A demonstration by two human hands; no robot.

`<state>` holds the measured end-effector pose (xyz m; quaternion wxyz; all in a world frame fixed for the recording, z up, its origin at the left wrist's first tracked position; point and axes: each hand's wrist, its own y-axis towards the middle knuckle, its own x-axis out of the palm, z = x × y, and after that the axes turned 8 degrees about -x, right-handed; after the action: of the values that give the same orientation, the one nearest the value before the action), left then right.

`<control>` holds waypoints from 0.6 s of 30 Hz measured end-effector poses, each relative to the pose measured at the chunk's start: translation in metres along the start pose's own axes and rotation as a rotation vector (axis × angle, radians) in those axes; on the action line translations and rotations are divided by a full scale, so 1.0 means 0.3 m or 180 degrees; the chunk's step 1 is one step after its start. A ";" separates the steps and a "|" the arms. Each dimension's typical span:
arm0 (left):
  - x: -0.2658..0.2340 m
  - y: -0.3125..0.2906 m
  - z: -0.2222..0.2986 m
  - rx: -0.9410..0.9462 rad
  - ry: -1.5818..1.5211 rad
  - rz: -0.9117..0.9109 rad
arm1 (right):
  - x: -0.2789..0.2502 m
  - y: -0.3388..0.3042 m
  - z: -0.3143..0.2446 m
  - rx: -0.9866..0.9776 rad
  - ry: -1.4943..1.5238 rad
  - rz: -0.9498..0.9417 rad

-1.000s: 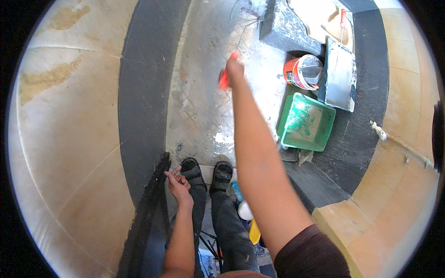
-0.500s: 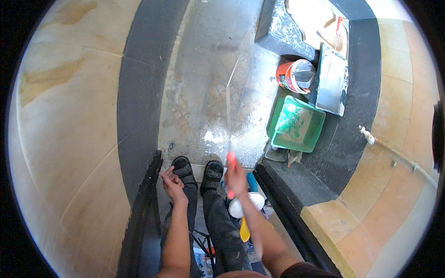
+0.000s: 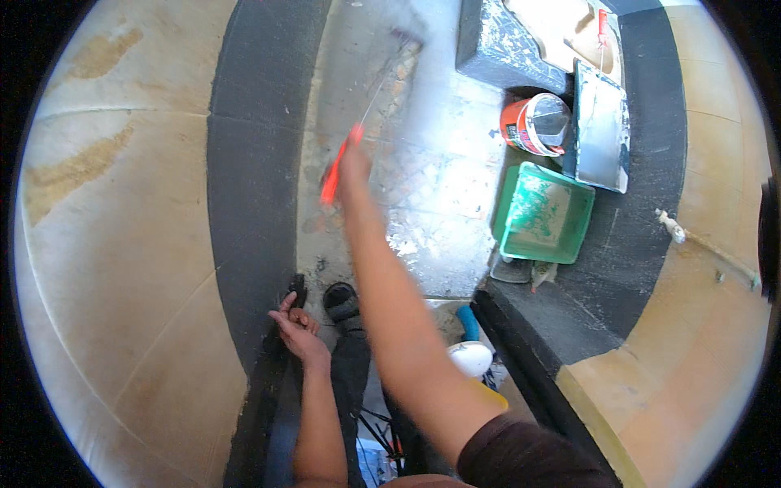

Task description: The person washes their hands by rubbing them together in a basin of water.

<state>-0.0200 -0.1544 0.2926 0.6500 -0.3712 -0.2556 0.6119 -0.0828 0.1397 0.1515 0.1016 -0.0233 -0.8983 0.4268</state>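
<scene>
- The right hand [image 3: 355, 172] was well to the left of the green rectangular plastic tub [image 3: 547, 250], its fingers closed around the handle of a long tool with a bright orange-red grip and a thin metal rod [image 3: 356, 133].
- That tool slanted away over the wet grey floor [image 3: 447, 175], left of the tub and reaching farther out than it; its far end was blurred, so contact with the floor could not be told.
- The left hand [image 3: 302, 333] was left of the tub and nearer the body, thumb and forefinger extended, the other fingers loosely curled, with nothing seen in them; whether it touched the dark edge behind it could not be told.
- Just beyond the tub stood an orange-red round plastic bucket [image 3: 516, 127], with a shallow dark-edged tray with a shiny grey face [image 3: 600, 130] leaning beside it.
- Farther beyond the tub was a black block streaked with white [image 3: 508, 57].
- Right of the tub, a white-smeared tap [image 3: 672, 227] was on the tan wall [image 3: 651, 333].
- Nearer the body than the tub lay a white round object [image 3: 470, 358] and a blue cylindrical one [image 3: 468, 324].
</scene>
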 end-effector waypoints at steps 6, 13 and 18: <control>-0.014 0.014 0.030 -0.0252 -0.0208 0.0133 | 0.049 0.385 -0.736 0.0014 0.0164 -0.0706; 0.024 -0.039 -0.043 -0.0443 0.0101 -0.0035 | -0.636 -0.223 -0.542 -0.0838 -0.2243 -0.0372; 0.027 -0.040 -0.087 -0.0561 0.0225 0.0044 | -1.099 -0.869 0.001 0.0163 -0.2283 0.0037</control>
<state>0.0088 -0.1505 0.2856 0.6192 -0.4501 -0.2827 0.5781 0.2513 -0.0683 0.2989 -0.2220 0.1254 -0.8657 0.4308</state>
